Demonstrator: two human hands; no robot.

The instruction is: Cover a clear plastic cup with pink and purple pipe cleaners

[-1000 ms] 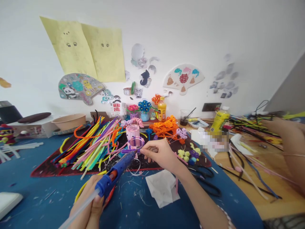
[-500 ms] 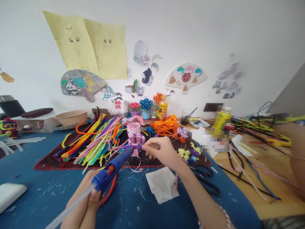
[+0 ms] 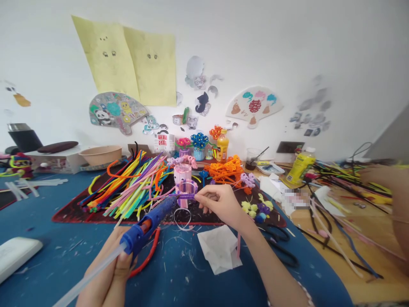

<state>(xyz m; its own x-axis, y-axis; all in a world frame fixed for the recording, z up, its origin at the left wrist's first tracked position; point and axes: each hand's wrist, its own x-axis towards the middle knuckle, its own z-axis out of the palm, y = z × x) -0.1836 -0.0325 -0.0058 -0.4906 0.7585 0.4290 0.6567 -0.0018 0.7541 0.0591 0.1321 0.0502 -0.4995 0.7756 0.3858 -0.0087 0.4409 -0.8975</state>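
My left hand (image 3: 123,260) is closed around a blue hot glue gun (image 3: 150,226), with a translucent glue stick (image 3: 91,273) jutting from its back end. Between thumb and fingers, my right hand (image 3: 220,202) pinches a short purple pipe cleaner (image 3: 187,197). The gun's tip is at the left part of that piece; whether they touch I cannot tell. Right behind it stands a pink and purple pipe-cleaner cup (image 3: 185,186), partly hidden, with a pale pink cylinder (image 3: 182,172) at its back. Below my right hand lies a crumpled white tissue (image 3: 219,249).
Many coloured pipe cleaners (image 3: 134,183) lie in a heap on the dark mat at left. Orange pipe-cleaner pieces (image 3: 228,170) sit behind my right hand. Black-handled scissors (image 3: 281,243) rest at right. A co-worker's arm (image 3: 399,204) is at the far right, near a yellow bottle (image 3: 300,165).
The whole view has shifted slightly, so things appear a little further right. Both hands keep their holds, and the gun's tip stays by the purple pipe cleaner.
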